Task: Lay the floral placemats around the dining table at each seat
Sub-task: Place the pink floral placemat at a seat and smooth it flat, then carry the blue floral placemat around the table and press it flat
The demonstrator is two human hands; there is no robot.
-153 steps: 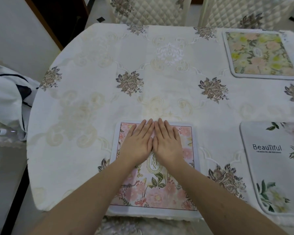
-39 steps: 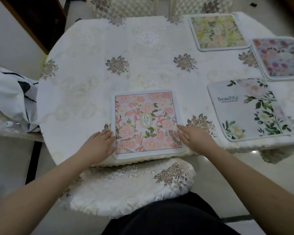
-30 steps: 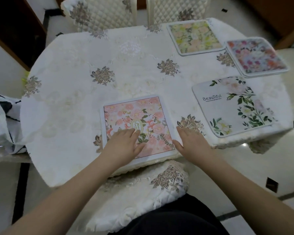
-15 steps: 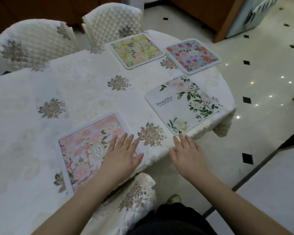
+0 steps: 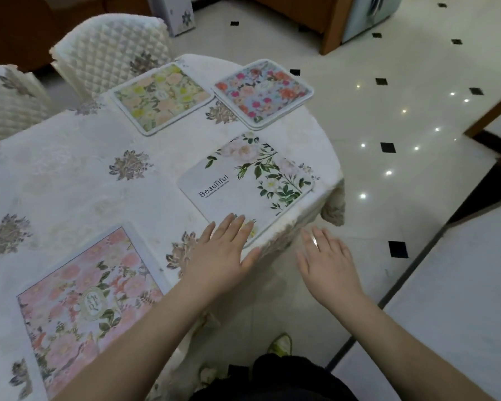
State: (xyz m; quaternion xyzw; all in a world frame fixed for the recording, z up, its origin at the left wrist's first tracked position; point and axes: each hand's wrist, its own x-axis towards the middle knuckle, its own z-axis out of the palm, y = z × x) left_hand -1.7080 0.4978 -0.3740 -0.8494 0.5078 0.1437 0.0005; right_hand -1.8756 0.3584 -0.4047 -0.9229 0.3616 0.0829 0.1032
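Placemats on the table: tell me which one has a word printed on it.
The white placemat at the table's near right edge: it reads "Beautiful" beside green-leafed white blooms. The other three are covered edge to edge in flowers.

Light is soft, even and fairly dim, with a cool cast. Small bright points of glare dot the glossy floor tiles (image 5: 402,134), reflections of overhead lamps. Shadows are faint; a weak one lies beneath the tablecloth (image 5: 70,180) edge. Far corners at upper left fall dark. Wide-angle distortion bends the floor lines and stretches the forearms toward the lower edge. Slight motion blur softens the right hand (image 5: 327,261) and its fingers; placemat prints look mildly smeared.
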